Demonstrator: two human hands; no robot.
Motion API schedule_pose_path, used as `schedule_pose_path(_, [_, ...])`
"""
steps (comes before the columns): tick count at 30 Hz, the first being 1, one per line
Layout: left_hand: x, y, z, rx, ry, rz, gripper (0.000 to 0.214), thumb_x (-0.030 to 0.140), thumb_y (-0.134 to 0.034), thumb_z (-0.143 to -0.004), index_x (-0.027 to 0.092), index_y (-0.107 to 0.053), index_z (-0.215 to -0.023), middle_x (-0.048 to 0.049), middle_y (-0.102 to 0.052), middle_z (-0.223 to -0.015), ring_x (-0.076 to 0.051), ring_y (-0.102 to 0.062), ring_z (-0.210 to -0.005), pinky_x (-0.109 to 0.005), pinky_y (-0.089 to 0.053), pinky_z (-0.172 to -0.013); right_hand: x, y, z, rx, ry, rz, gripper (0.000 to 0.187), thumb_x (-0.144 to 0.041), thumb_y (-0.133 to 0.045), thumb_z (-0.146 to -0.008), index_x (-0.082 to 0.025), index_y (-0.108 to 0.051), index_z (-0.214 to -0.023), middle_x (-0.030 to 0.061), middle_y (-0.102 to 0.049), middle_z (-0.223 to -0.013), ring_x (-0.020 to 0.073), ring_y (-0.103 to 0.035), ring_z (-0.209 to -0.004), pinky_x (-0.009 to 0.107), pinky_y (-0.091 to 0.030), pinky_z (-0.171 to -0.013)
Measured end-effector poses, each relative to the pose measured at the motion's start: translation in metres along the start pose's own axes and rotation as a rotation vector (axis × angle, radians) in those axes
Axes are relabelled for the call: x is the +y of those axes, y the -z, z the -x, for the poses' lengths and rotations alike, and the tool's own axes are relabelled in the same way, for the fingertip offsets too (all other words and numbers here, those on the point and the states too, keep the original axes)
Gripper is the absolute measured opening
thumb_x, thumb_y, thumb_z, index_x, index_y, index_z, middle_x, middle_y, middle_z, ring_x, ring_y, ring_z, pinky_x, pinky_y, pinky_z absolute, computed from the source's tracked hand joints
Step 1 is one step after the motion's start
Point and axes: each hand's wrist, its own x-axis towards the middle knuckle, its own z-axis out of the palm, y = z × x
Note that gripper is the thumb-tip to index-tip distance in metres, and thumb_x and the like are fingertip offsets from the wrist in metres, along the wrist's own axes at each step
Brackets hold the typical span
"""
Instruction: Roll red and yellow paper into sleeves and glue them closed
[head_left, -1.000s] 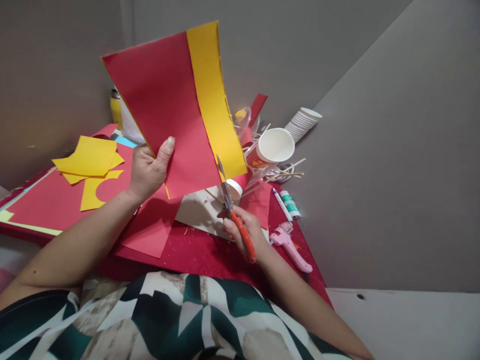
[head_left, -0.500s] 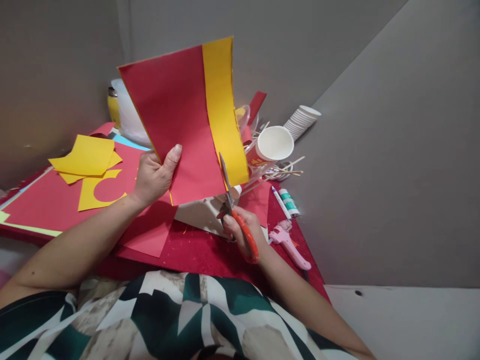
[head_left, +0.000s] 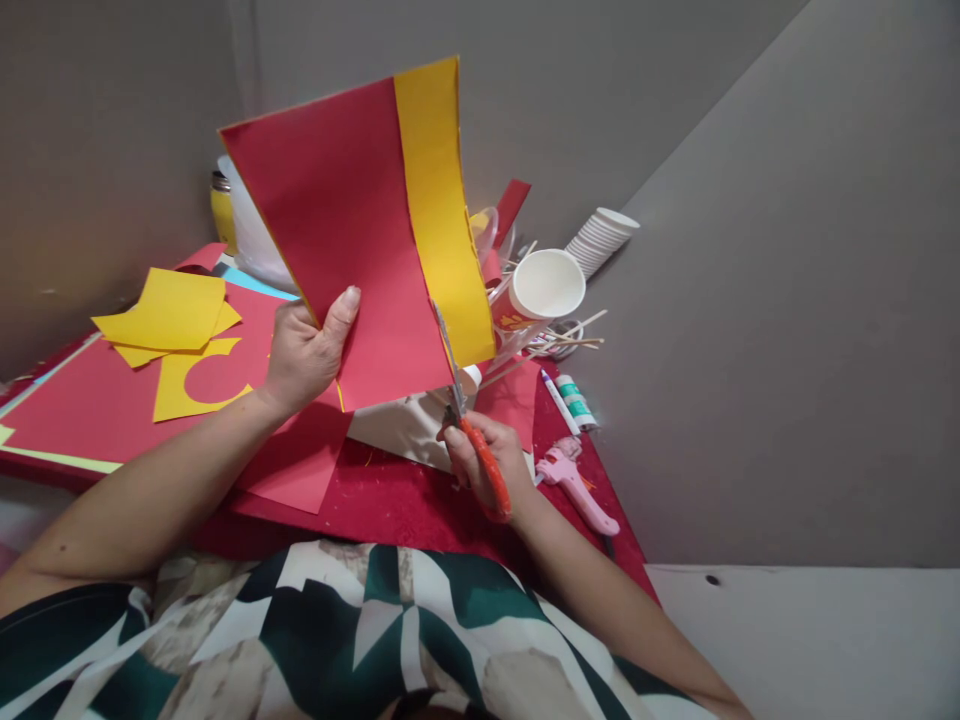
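Above a red-covered tabletop (head_left: 397, 515), the left hand (head_left: 307, 350) pinches a rectangular red paper sheet (head_left: 330, 240) over yellow paper (head_left: 446, 210), its long axis near upright, top leaning left. The right hand (head_left: 495, 450) grips orange-handled metal scissors (head_left: 470, 432), tips upward along the red-yellow border. Cutting appears underway; the next snip calls for steady paper.

No legible text
Yellow marks on the red-and-white paper cup (head_left: 546, 288) are too small to read; the green-and-white pattern on the cylinder (head_left: 575, 402) beside the table's (head_left: 397, 510) right edge shows no readable letters.
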Motion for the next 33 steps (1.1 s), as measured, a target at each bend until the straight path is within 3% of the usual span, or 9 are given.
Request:
schedule_pose_path(14, [0.001, -0.003, 0.015, -0.071, 0.039, 0.009, 0.027, 0.046, -0.065, -0.088, 0.022, -0.077, -0.085, -0.0018, -0.077, -0.085, -0.018, -0.072, -0.080, -0.029, -0.059, -0.076, 0.004, 0.003, -0.003, -0.029, 0.067, 0.064, 0.044, -0.063, -0.053, -0.088, -0.021, -0.056, -0.078, -0.0011, -0.050, -0.061, 0.0143, -0.047, -0.056, 0.027, -0.040, -0.053])
schedule_pose_path(21, [0.002, -0.004, 0.016, -0.113, 0.035, 0.068, 0.024, 0.043, -0.065, -0.090, 0.023, -0.077, -0.091, -0.0026, -0.078, -0.091, -0.020, -0.073, -0.086, -0.030, -0.060, -0.079, 0.001, 0.002, -0.001, 0.005, 0.030, 0.037, 0.049, -0.066, -0.053, -0.087, -0.022, -0.050, -0.067, -0.0032, -0.045, -0.054, 0.0123, -0.042, -0.051, 0.027, -0.035, -0.050])
schedule_pose_path(33, [0.005, -0.004, 0.014, -0.112, 0.075, 0.109, 0.029, 0.046, -0.065, -0.089, 0.020, -0.078, -0.093, -0.0050, -0.079, -0.093, -0.019, -0.073, -0.086, -0.029, -0.060, -0.079, 0.001, -0.003, 0.000, 0.040, 0.031, -0.034, 0.046, -0.064, -0.056, -0.086, -0.022, -0.049, -0.068, -0.0045, -0.042, -0.053, 0.0111, -0.040, -0.048, 0.025, -0.033, -0.046])
